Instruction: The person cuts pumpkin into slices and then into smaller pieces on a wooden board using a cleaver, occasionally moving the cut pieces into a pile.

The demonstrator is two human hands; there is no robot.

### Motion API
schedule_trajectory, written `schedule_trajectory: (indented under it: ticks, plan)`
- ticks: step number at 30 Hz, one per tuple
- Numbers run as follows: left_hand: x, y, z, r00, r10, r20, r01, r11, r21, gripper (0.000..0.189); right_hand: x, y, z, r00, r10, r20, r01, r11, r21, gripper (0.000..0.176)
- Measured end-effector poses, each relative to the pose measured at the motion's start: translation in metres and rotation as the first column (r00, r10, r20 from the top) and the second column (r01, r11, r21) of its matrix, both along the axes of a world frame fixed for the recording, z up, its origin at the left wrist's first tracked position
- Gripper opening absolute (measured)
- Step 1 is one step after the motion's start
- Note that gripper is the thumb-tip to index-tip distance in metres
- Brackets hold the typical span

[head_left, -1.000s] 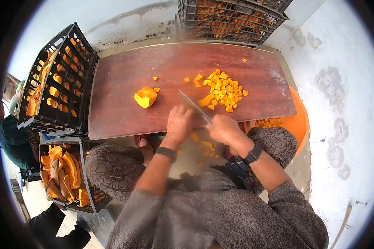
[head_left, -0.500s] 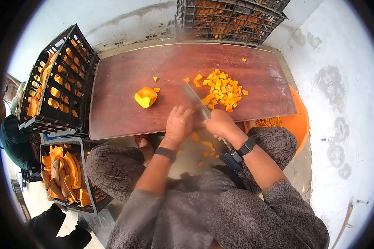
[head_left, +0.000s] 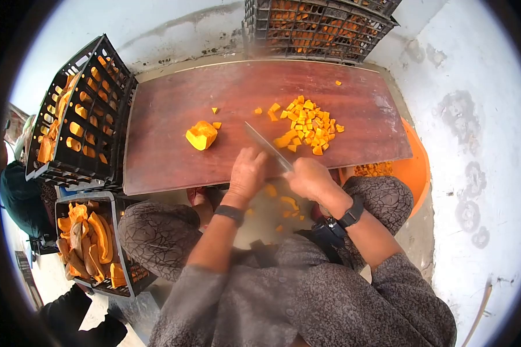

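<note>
My right hand point(head_left: 311, 180) is wrapped round the handle of a knife point(head_left: 268, 146). Its blade points away and to the left over the reddish-brown board point(head_left: 173, 110), seen nearly edge-on. Just left of the blade, near the board's front edge, my left hand point(head_left: 249, 173) rests with curled fingers; whatever lies beneath them is hidden. Beyond the blade's right side sits a pile of orange pumpkin cubes point(head_left: 311, 124), a few stray ones around it. A larger pumpkin chunk point(head_left: 201, 136) stands to the left, with small bits beside it.
Black crates of pumpkin pieces stand at the left point(head_left: 90, 115) and the back point(head_left: 324, 32). A grey-rimmed crate point(head_left: 118, 231) holds long pumpkin slices. An orange tub point(head_left: 421, 173) with cubes is under the board's right end. Pumpkin scraps point(head_left: 289, 202) lie on the floor. Another person's dark sleeve point(head_left: 20, 194) shows far left.
The knife blade has turned more edge-on, its tip shifting left and slightly nearer. My right wrist has moved a little right and down. My left hand stays in nearly the same place.
</note>
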State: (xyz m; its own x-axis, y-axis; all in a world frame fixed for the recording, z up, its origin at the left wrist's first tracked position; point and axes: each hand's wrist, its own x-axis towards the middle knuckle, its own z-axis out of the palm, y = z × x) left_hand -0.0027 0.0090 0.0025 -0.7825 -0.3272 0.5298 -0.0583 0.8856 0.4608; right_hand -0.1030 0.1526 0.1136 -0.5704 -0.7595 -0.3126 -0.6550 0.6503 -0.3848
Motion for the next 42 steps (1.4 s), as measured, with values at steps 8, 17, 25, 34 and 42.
schedule_trajectory:
  ticks: [8,17,25,34,42]
  plan:
    - [0.000,-0.002,0.005,0.999,-0.039,-0.025,0.040,0.997,0.065,0.016,-0.003,-0.005,0.005,0.998,0.040,0.039,-0.044,0.992,0.120,0.034]
    - [0.000,-0.003,0.011,0.999,-0.033,0.004,0.033,0.991,0.130,0.018,-0.004,-0.028,-0.006,0.998,0.062,-0.014,-0.059,0.980,0.193,0.019]
    - [0.009,-0.007,0.016,0.995,-0.103,0.007,0.101,0.986,0.130,0.020,-0.009,-0.015,0.000,0.893,-0.300,0.335,0.281,0.954,0.104,0.031]
    - [0.012,-0.012,0.011,0.994,-0.104,0.032,0.100,0.988,0.119,0.021,-0.007,-0.005,0.006,0.978,-0.135,0.161,0.124,0.989,0.077,0.032]
    - [0.009,-0.015,0.004,0.993,-0.106,0.041,0.099,0.983,0.152,0.021,-0.002,-0.008,0.012,0.995,-0.046,0.090,0.036,0.993,0.112,0.029]
